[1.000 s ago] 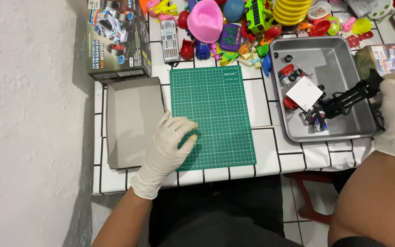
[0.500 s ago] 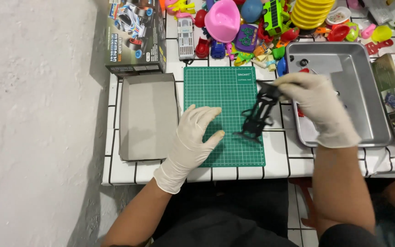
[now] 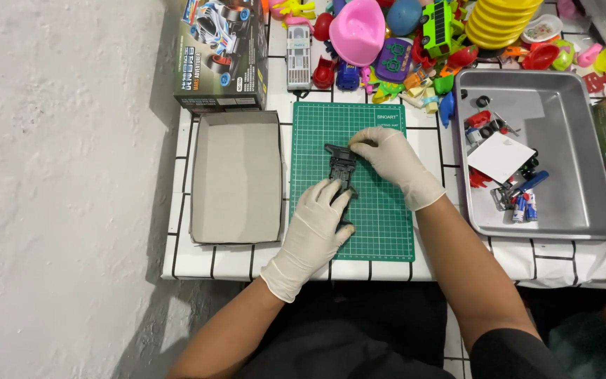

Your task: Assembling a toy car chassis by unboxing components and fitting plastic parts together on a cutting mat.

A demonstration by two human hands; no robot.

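Farthest to your left, at about nine o'clock from the work, an empty grey cardboard tray [image 3: 236,179] lies flat on the white tiled table [image 3: 184,260], and a toy car box [image 3: 222,52] stands just beyond it at eleven o'clock. Beside the tray lies the green cutting mat [image 3: 380,217], and on it the black toy car chassis [image 3: 341,168] lies flat, lengthwise toward you, a little left of the mat's middle. Your left hand [image 3: 313,228], in a white glove, comes in from six o'clock and rests over the near end of the chassis, fingers loosely curled with the fingertips touching the part; whether it truly grips or only steadies, you cannot tell from this view. Your right hand [image 3: 391,158], gloved the same, reaches in from four o'clock and pinches the far end of the chassis between thumb and fingertips, so that hand is closed on the part. Straight ahead at twelve o'clock, past the mat's far edge, a heap of bright plastic toys [image 3: 401,42] crowds the table, a pink potty-shaped piece and a stack of yellow rings among them. To your right, at two to three o'clock, a metal tray [image 3: 583,168] sits well apart from the mat, holding a white card [image 3: 501,156] and small loose parts in red, blue and black.
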